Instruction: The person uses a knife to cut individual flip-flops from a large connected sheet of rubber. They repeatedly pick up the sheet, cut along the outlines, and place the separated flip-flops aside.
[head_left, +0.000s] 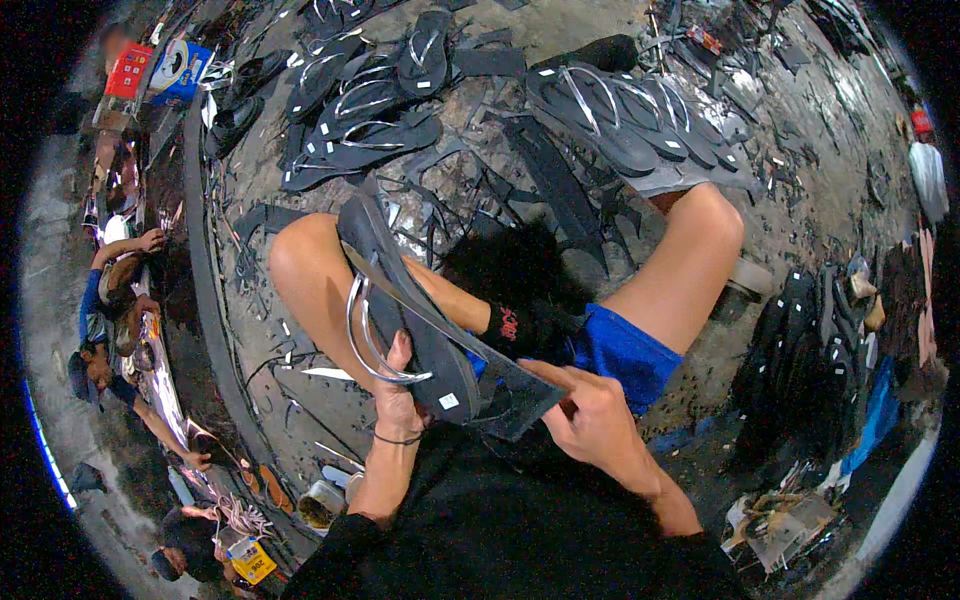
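A black sandal (385, 300) with shiny silver straps lies slantwise over my lap, with a small white sticker at its heel end. My left hand (396, 405) is closed round its near side, thumb on the footbed beside the straps. From under the heel juts a dark, rough-edged sheet of sole material (522, 402), which looks joined to the sandal. My right hand (598, 425) is at that sheet's outer corner, index finger along the edge and the other fingers curled. Its thumb is mostly hidden.
Finished-looking sandals (375, 130) lie piled ahead on the left, and another row of sandals (640, 115) ahead on the right. Black offcuts (560, 185) litter the floor. Dark straps or soles (800, 330) are heaped at the right. A co-worker (95, 365) sits at far left; a tin (322, 503) stands near my left forearm.
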